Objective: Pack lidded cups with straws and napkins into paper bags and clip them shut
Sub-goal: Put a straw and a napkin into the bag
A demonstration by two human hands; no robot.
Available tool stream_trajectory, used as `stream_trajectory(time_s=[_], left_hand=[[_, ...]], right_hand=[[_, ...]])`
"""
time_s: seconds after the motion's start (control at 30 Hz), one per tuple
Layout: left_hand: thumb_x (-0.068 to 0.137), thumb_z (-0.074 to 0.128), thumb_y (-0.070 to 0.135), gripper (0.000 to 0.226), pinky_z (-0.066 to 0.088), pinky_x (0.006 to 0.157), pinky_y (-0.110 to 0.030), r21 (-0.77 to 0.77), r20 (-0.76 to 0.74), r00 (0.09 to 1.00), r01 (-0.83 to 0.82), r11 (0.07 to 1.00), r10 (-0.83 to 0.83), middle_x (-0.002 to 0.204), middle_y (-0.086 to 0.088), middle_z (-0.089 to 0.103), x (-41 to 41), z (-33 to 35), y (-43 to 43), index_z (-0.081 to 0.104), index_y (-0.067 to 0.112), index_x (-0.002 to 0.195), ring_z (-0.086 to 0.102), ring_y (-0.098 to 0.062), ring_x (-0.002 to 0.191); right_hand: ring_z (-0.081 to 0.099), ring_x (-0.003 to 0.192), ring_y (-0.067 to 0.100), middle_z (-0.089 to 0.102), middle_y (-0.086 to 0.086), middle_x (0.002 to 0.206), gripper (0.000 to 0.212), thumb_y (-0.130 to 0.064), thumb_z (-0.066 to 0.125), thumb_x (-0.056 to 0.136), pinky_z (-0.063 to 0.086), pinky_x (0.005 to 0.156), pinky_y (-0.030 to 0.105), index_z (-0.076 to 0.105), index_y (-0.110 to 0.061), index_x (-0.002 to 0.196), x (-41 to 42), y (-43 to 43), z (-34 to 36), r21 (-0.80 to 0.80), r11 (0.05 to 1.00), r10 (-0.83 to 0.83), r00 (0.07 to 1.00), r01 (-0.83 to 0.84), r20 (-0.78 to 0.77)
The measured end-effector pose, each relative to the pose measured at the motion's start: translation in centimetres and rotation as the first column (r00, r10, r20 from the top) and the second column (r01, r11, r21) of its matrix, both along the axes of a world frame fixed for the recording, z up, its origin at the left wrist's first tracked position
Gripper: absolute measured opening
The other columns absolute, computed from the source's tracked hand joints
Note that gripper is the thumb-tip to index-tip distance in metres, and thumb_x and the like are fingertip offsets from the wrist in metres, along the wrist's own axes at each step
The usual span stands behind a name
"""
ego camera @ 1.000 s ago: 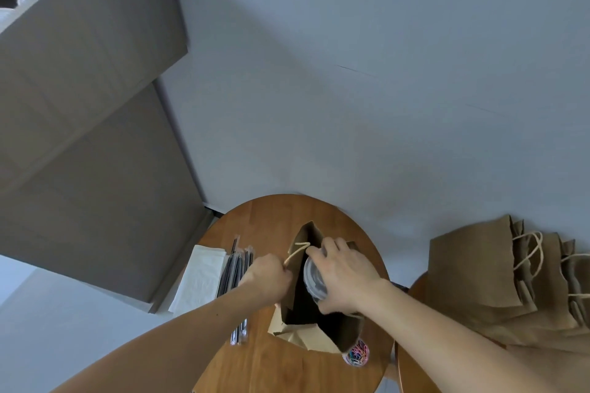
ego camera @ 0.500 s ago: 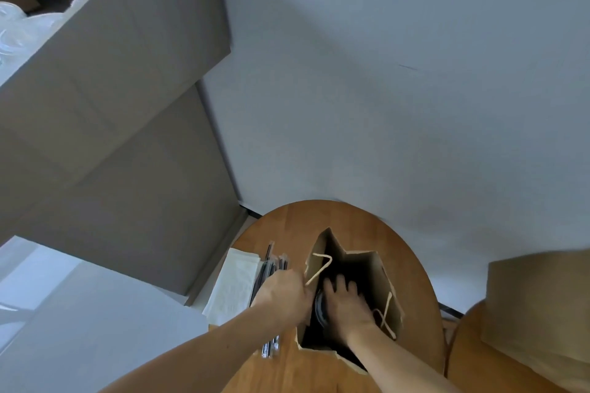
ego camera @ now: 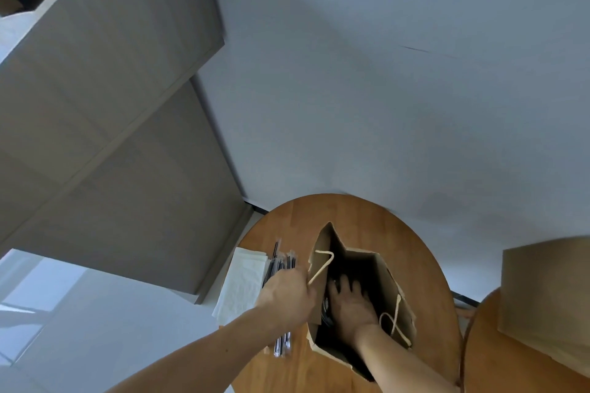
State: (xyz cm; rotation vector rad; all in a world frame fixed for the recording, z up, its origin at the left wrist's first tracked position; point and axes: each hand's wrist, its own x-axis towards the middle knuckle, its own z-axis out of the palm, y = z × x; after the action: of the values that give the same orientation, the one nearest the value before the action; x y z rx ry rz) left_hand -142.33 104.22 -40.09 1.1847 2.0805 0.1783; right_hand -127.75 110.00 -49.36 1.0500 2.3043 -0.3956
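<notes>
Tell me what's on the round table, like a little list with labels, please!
Table: round wooden table
Bag: brown paper bag, standing open on the table
Left hand: left hand grips the bag's left rim
Right hand: right hand reaches down inside the bag; what it holds is hidden
Left of bag: black wrapped straws, then white paper napkins
Clip: none on the bag

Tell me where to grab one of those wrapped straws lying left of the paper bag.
Probably at the near ends of the straws, coming from above. They lie flat on the table in a tight row running away from you, and the left hand gripping the bag covers their middle, so only the ends are free.
</notes>
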Motion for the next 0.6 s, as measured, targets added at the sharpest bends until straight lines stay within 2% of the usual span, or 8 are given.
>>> stream_trajectory(time_s=[0.1,0.17,0.3,0.37,0.4,0.47,0.53,0.6], left_hand=[[0.097,0.045,0.031,0.02,0.061,0.07,-0.033,0.022,0.032,0.999,0.014,1.0,-0.015,0.08,-0.001,0.065,-0.2,0.8,0.2,0.061,0.019,0.094,0.067,-0.018,0.073],[0.095,0.047,0.035,0.022,0.06,0.068,-0.031,0.039,0.073,0.997,0.025,0.999,-0.027,0.079,-0.001,0.066,-0.3,1.5,0.3,0.062,0.02,0.089,0.066,-0.017,0.071],[0.09,0.056,0.037,0.022,0.061,0.073,-0.036,0.037,0.25,0.963,0.094,0.995,-0.1,0.08,-0.005,0.071,-0.7,2.6,0.3,0.066,0.017,0.089,0.07,-0.019,0.072],[0.086,0.064,0.035,0.02,0.061,0.074,-0.034,0.035,0.332,0.927,0.172,0.985,-0.174,0.085,-0.004,0.071,-0.9,3.2,0.3,0.066,0.018,0.096,0.071,-0.018,0.077],[0.085,0.066,0.032,0.022,0.06,0.076,-0.031,0.026,0.339,0.915,0.222,0.975,-0.217,0.09,-0.002,0.071,-1.1,3.5,0.4,0.064,0.02,0.102,0.07,-0.017,0.083],[0.083,0.068,0.027,0.038,0.054,0.082,-0.029,-0.008,0.318,0.897,0.326,0.945,-0.306,0.103,0.003,0.068,-2.0,4.0,0.9,0.058,0.022,0.12,0.065,-0.015,0.095],[0.084,0.068,0.027,0.052,0.051,0.089,-0.031,-0.029,0.243,0.893,0.396,0.918,-0.378,0.12,0.004,0.064,-3.4,4.3,1.4,0.051,0.022,0.133,0.061,-0.016,0.105],[0.088,0.064,0.024,0.05,0.049,0.091,-0.03,-0.006,0.152,0.915,0.379,0.925,-0.374,0.127,0.005,0.059,-5.2,4.6,1.6,0.05,0.022,0.136,0.059,-0.018,0.112]], right_hand=[[0.024,0.14,0.038,0.02,0.014,0.153,0.079,-0.036,0.061,0.089,0.029,0.114,0.05,0.014,-0.021,0.151,-0.7,0.5,3.5,-0.03,0.997,-0.067,0.998,0.067,-0.01],[0.036,0.131,0.035,0.034,0.014,0.144,0.065,-0.032,0.062,0.088,0.034,0.111,0.046,0.031,-0.017,0.143,-1.1,1.1,7.0,-0.018,0.999,-0.049,0.998,0.049,-0.033],[0.053,0.106,0.028,0.052,0.008,0.121,0.035,-0.021,0.05,0.095,0.05,0.081,0.035,0.05,-0.013,0.129,-0.9,2.8,15.0,-0.03,0.999,-0.026,0.986,0.022,-0.165],[0.053,0.091,0.023,0.052,0.002,0.104,0.029,-0.019,0.047,0.096,0.042,0.064,0.028,0.054,-0.014,0.124,-0.6,3.8,18.7,0.056,0.998,-0.015,0.959,0.032,-0.284],[0.052,0.089,0.022,0.053,0.0,0.102,0.028,-0.018,0.045,0.096,0.043,0.064,0.028,0.056,-0.014,0.121,-0.6,4.4,20.1,0.122,0.991,-0.007,0.936,0.053,-0.351],[0.055,0.099,0.025,0.058,0.004,0.111,0.029,-0.017,0.042,0.096,0.05,0.078,0.036,0.058,-0.012,0.119,-1.0,5.4,22.2,0.208,0.972,0.0,0.891,0.106,-0.454],[0.054,0.105,0.027,0.059,0.008,0.116,0.03,-0.016,0.042,0.096,0.05,0.086,0.039,0.058,-0.009,0.12,-2.4,6.0,23.0,0.223,0.967,0.012,0.852,0.123,-0.523],[0.052,0.106,0.028,0.056,0.01,0.117,0.03,-0.016,0.041,0.096,0.048,0.084,0.039,0.057,-0.008,0.121,-5.0,5.9,22.6,0.168,0.98,0.0,0.853,0.103,-0.521]])
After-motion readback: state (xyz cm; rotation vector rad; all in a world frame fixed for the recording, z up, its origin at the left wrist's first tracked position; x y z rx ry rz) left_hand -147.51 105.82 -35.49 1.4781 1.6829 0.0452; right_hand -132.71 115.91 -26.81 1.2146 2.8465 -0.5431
